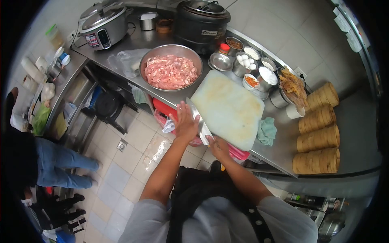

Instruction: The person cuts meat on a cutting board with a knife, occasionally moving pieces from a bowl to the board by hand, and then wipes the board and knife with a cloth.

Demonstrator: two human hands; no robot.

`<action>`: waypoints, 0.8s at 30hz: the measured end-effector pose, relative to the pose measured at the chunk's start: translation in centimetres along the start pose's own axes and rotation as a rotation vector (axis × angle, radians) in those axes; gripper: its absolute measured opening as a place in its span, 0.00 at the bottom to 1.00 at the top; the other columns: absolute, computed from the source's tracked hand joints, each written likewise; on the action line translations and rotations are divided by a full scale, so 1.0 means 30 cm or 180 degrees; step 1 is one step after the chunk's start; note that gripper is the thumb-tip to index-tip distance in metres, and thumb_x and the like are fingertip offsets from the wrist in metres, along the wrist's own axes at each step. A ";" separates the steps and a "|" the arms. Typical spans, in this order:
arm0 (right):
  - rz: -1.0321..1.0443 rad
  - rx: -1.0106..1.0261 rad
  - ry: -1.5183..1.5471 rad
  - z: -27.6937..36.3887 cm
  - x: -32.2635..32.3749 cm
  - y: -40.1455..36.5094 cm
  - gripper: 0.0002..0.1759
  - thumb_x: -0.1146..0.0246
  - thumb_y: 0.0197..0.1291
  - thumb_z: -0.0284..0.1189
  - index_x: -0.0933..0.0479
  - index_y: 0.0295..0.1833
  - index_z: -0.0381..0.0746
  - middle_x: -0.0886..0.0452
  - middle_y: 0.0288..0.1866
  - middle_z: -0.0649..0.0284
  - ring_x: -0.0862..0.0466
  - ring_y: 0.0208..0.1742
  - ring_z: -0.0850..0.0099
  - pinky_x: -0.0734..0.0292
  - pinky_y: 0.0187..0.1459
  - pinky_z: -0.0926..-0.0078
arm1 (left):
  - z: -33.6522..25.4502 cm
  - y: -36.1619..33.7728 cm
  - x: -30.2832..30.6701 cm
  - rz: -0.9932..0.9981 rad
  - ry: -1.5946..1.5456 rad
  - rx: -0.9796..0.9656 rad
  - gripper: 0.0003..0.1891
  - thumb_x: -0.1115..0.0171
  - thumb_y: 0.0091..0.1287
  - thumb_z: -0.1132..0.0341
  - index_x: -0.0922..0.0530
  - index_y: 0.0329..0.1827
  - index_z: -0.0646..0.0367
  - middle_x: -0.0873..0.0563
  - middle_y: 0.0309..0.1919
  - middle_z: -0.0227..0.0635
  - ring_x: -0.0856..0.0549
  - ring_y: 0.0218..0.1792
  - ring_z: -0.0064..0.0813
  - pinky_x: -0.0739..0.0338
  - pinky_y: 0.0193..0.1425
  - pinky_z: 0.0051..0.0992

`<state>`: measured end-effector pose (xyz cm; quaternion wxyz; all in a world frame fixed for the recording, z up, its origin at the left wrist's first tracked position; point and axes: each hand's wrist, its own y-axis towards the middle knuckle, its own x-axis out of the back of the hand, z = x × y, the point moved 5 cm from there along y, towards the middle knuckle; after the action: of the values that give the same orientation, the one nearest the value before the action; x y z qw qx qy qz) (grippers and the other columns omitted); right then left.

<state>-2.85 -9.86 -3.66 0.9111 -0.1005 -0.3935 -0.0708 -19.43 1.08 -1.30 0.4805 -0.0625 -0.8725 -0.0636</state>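
Observation:
A wide knife (198,119) lies along the left edge of a white cutting board (229,109). My right hand (219,148) is closed around the knife's handle end, at the board's front edge. Fingers apart, my left hand (187,122) is beside the blade, its thumb near or against the metal; whether it touches is unclear. Beyond my left hand stands a steel bowl (148,83) full of cut raw pink meat (171,72). A crumpled green cloth (267,131) rests at the board's right side.
Steamer baskets (318,137) are stacked at the right. Small bowls, eggs (246,61) and a pot of cooked food (293,87) stand behind the board. A rice cooker (103,30) and black pot (200,26) are at the back. Another person's legs (67,164) show at left.

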 end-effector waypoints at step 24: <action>0.2259 -0.0833 0.0494 -1.057 0.188 -0.324 0.36 0.44 0.67 0.65 0.19 0.38 0.39 0.20 0.27 0.62 0.18 0.31 0.70 0.23 0.38 0.66 | 0.492 -1.202 0.079 -0.1930 -0.0630 0.2427 0.40 0.74 0.81 0.38 0.38 0.80 0.65 0.29 0.75 0.48 0.39 0.80 0.48 0.50 0.84 0.44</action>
<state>21.24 -27.15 -19.56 0.8855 -0.3402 -0.2517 0.1919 -39.07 -31.76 -8.96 0.3438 0.3686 -0.8539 0.1294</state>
